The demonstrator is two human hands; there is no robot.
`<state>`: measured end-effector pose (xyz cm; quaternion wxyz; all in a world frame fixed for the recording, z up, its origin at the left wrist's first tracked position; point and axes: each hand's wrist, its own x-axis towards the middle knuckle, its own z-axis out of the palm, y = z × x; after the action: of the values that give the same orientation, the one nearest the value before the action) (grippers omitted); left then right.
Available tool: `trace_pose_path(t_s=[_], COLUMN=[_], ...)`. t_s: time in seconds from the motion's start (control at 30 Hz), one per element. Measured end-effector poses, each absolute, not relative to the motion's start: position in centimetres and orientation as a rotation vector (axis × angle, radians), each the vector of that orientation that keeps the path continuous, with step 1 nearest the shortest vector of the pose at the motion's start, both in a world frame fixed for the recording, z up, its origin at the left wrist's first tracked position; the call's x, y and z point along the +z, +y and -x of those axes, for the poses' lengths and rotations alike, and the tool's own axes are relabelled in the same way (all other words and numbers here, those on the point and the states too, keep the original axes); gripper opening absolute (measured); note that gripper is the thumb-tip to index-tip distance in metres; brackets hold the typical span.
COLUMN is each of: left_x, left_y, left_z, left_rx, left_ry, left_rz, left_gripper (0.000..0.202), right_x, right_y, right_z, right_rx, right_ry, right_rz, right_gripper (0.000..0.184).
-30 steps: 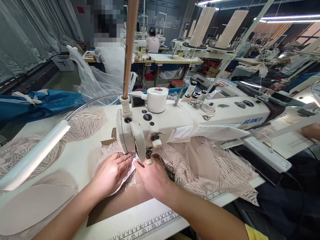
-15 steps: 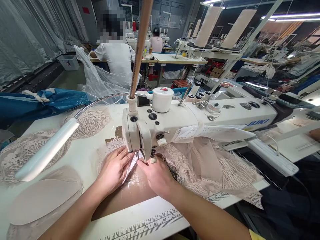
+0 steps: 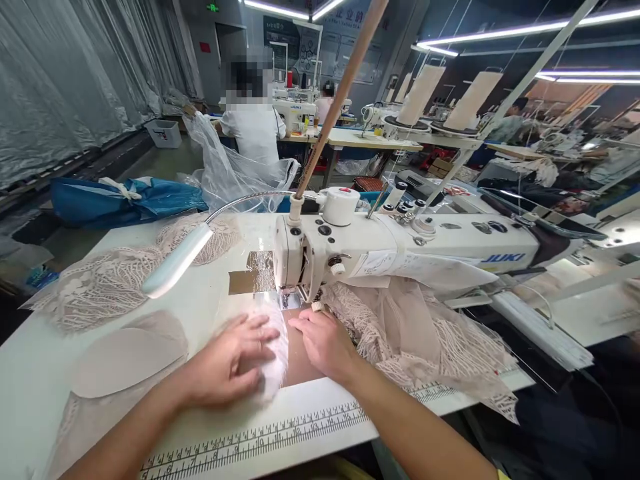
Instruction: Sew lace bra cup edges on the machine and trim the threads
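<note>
Head view, left hand [image 3: 226,363] on fabric [image 3: 279,347], right hand [image 3: 326,341] nearby

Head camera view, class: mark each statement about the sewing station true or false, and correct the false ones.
1. The left hand is over pale fabric. True.
2. The right hand is on top of the sewing machine. False: it is low, near the needle end.
3. The machine's JUKI lettering is red. False: it is blue.
4. A ruler scale runs along the table's near edge. True.
5. Two large thread cones are black. False: they are cream.
</note>
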<state>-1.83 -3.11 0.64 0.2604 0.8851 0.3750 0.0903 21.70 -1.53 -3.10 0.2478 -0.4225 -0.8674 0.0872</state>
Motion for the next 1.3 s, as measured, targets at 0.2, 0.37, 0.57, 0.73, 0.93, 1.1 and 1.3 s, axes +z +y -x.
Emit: trace_pose_path(t_s=[0.2,0.37,0.57,0.73,0.93,1.1,1.3], left_x=[1.0,-0.5,-0.4,-0.4,-0.5,-0.1,0.3], left_y=[-6.1,-4.5,-3.1,-3.0,-1.3,0.5,1.9], left_z=[2.2,0.6,-1.0,-0.8,-0.9,-0.4,0.0], left_rx=[0.525,0.288,0.224,0.3,0.21,0.139,0.032], left_ry=[1.196,1.289,1.197,1.316,1.202,1.081,1.039], left_rz=[-2.232,-2.442,-2.58,-2.578,-2.657,-2.671,-2.714], left_gripper=[0.032,0.04,0.042,0.046,0.05,0.057,0.062], right_x=[-2.9,-2.9,-1.8,-1.5,-1.9,-1.6,-1.6], right_y=[-1.7,-1.6,-1.9,-2.1,-1.8,-1.5,-1.4], right_z=[-21.7,-21.7,-21.3,-20.7,-20.3,-20.0,-19.9], right_rx=[0.344,0.351,0.198,0.095,0.101,0.122,0.104], right_ry=[-2.328,-2.303,-2.639,-2.675,-2.61,-2.583,-2.557], right_rz=[1.082,1.033,1.211,1.349,1.46,1.539,1.527], right_gripper=[0.03,0.034,0.033,0.025,0.031,0.031,0.027])
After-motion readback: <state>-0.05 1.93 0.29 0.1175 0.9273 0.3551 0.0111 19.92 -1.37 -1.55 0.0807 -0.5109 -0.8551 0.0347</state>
